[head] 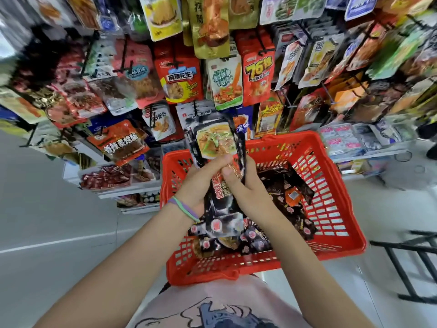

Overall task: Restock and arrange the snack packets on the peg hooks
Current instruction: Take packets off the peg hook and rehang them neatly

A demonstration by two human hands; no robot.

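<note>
Together, two hands, left (197, 183) and right (250, 185), pinch one black snack packet (217, 162) above one red basket (331, 176).

One head-worn wide-angle view looks steeply down, close over the red basket (340, 235), peg rack (236, 67) ahead.

Both forearms reach toward 12 o'clock, wrists close together; left hand (201, 183) and right hand (248, 185) meet, fingers curled, thumbs side by side in a pinching grip.

Red basket (335, 209), black snack packets (257, 240) piled inside
</note>
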